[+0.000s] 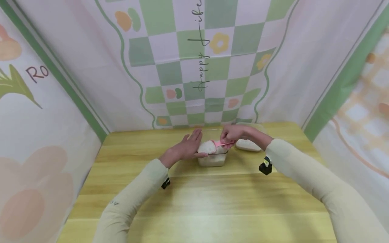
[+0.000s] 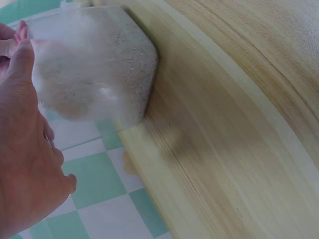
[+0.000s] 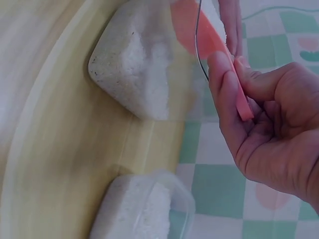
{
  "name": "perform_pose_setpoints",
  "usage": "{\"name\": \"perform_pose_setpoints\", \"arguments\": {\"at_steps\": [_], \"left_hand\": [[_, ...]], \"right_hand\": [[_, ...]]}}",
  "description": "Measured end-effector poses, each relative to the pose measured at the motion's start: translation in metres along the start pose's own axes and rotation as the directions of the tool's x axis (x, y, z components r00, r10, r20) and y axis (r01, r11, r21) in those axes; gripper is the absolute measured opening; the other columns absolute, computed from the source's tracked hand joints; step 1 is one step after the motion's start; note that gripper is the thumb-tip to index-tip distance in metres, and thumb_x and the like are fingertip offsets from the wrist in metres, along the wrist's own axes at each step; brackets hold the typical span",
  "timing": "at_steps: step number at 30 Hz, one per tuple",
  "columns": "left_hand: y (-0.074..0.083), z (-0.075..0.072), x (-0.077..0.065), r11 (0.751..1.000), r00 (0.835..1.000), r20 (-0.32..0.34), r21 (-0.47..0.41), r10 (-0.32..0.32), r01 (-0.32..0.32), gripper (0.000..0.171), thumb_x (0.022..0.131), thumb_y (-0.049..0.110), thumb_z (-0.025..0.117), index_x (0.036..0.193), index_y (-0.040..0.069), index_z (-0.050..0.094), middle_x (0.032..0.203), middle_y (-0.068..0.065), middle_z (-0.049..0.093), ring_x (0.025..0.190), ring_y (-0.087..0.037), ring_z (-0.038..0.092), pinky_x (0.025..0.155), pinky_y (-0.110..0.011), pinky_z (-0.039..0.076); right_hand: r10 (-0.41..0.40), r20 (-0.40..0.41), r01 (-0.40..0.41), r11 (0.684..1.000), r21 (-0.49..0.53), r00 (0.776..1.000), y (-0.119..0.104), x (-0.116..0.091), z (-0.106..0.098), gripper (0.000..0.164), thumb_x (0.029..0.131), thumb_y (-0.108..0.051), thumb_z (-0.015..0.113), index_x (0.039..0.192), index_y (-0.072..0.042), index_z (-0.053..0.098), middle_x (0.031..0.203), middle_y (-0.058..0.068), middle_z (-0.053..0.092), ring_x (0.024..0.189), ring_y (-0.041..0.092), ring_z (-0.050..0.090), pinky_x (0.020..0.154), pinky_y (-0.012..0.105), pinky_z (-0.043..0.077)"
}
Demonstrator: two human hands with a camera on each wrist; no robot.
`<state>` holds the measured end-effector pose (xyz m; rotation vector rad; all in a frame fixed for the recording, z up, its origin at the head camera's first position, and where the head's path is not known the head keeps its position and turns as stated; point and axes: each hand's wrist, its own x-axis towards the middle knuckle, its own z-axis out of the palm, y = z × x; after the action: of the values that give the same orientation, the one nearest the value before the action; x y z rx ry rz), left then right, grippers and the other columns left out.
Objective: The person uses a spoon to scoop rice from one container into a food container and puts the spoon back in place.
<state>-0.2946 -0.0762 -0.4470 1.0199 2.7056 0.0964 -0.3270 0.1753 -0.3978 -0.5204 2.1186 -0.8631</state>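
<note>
A clear plastic container (image 1: 212, 158) heaped with white rice stands on the wooden table (image 1: 194, 199) at mid-back. My left hand (image 1: 194, 143) lies flat against the container's left side with fingers straight and the thumb on its wall; the left wrist view shows the same hand (image 2: 25, 149) next to the container (image 2: 94, 64). My right hand (image 1: 228, 136) pinches the handle of a pink scoop (image 1: 219, 144) over the rice mound. In the right wrist view the fingers (image 3: 227, 84) grip the scoop (image 3: 199, 30) above the container (image 3: 134, 69).
A second clear container of rice (image 1: 247, 145) (image 3: 144, 209) sits just right of the first, behind my right wrist. Checked green and white cloth walls (image 1: 194, 67) close in the table on three sides. Bare wood stretches toward the front edge.
</note>
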Motion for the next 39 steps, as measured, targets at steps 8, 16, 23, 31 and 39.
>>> {"name": "perform_pose_setpoints", "arguments": {"at_steps": [8,16,23,31,39], "left_hand": [[-0.001,0.002,-0.002,1.0,1.0,-0.012,0.007,0.013,-0.013,0.102,0.097,0.07,0.036,0.159,-0.002,-0.001,0.168,-0.017,-0.008,0.156,-0.026,-0.009,0.125,-0.053,0.013],[-0.001,0.005,-0.001,1.0,1.0,-0.007,0.011,0.023,-0.023,0.101,0.098,0.07,0.035,0.159,-0.001,-0.003,0.167,-0.016,-0.012,0.156,-0.026,-0.01,0.125,-0.053,0.012],[-0.001,0.003,-0.002,1.0,1.0,-0.005,0.007,0.018,-0.018,0.101,0.098,0.069,0.035,0.159,-0.001,-0.005,0.168,-0.017,-0.012,0.156,-0.025,-0.011,0.125,-0.053,0.011],[0.0,0.002,-0.002,1.0,1.0,-0.007,0.005,0.02,-0.02,0.101,0.098,0.07,0.035,0.159,-0.001,-0.004,0.167,-0.016,-0.014,0.156,-0.026,-0.011,0.125,-0.054,0.012],[-0.001,0.0,-0.003,1.0,0.999,-0.019,-0.001,0.026,-0.026,0.102,0.098,0.069,0.037,0.159,-0.003,-0.001,0.168,-0.018,-0.01,0.156,-0.027,-0.01,0.125,-0.054,0.013]], "right_hand": [[-0.027,-0.04,0.032,0.991,0.127,0.999,0.016,-0.01,0.001,0.023,0.098,0.003,0.051,0.097,0.02,0.066,0.068,0.002,0.068,0.062,0.008,0.062,0.056,0.018,0.05],[-0.054,-0.07,0.067,0.978,0.199,0.996,0.031,-0.016,0.004,0.022,0.096,0.006,0.047,0.1,0.02,0.064,0.071,0.003,0.067,0.063,0.008,0.06,0.056,0.019,0.046],[-0.084,-0.095,0.104,0.969,0.224,0.992,0.038,-0.022,0.003,0.023,0.095,0.007,0.046,0.1,0.017,0.066,0.076,0.006,0.069,0.064,0.01,0.063,0.057,0.019,0.049],[-0.066,-0.128,0.099,0.959,0.266,0.99,0.044,-0.027,0.003,0.026,0.1,0.001,0.049,0.108,0.022,0.062,0.077,0.004,0.07,0.067,0.011,0.067,0.062,0.02,0.054],[-0.082,-0.152,0.126,0.944,0.305,0.985,0.044,-0.032,0.002,0.022,0.1,0.001,0.049,0.101,0.016,0.066,0.077,0.004,0.07,0.068,0.011,0.067,0.063,0.02,0.055]]}}
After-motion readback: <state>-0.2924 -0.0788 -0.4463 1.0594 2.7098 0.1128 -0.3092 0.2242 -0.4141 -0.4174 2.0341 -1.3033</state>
